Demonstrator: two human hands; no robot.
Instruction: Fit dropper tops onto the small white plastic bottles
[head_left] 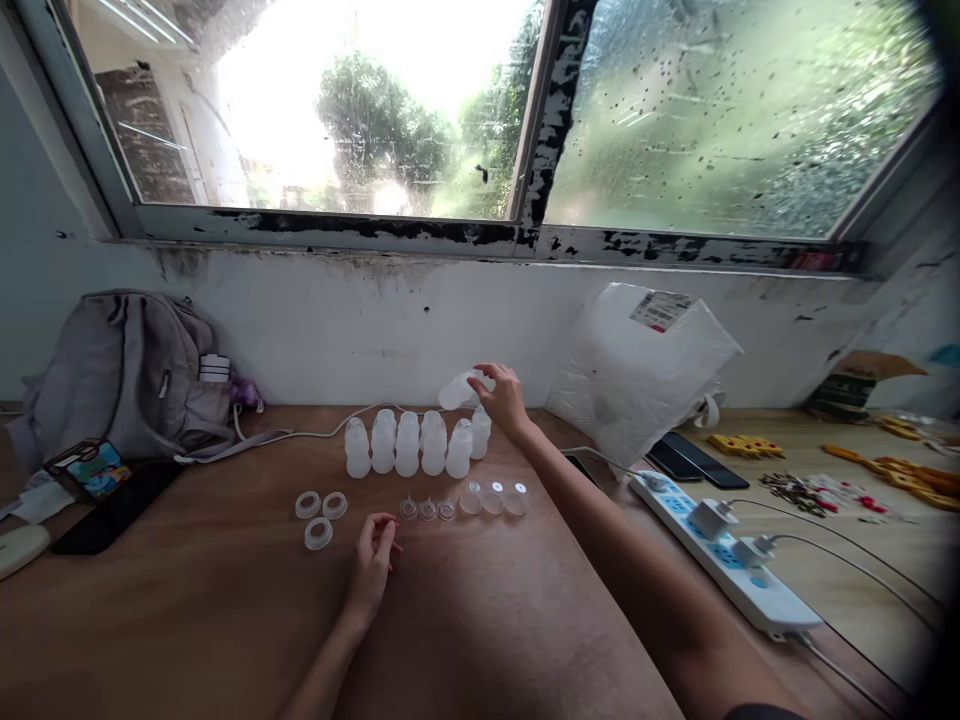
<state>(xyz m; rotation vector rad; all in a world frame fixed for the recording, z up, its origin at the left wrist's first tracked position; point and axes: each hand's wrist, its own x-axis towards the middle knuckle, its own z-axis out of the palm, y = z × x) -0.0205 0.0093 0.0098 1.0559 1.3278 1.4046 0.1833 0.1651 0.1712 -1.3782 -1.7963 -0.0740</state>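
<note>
My right hand is pinched round a translucent white bottle, held tilted above the back right of the bottle group. Several similar bottles stand upright in rows on the brown table. My left hand is near the table in front of them, fingers curled; whether anything small is between them is hidden. To its upper left lie three clear rings. Three small clear nipple-like pieces sit just beyond it to the right, with three round clear caps alongside.
A grey backpack and a dark tablet are at the left. A white plastic bag leans on the wall. At the right are phones, a power strip with cables, and yellow parts.
</note>
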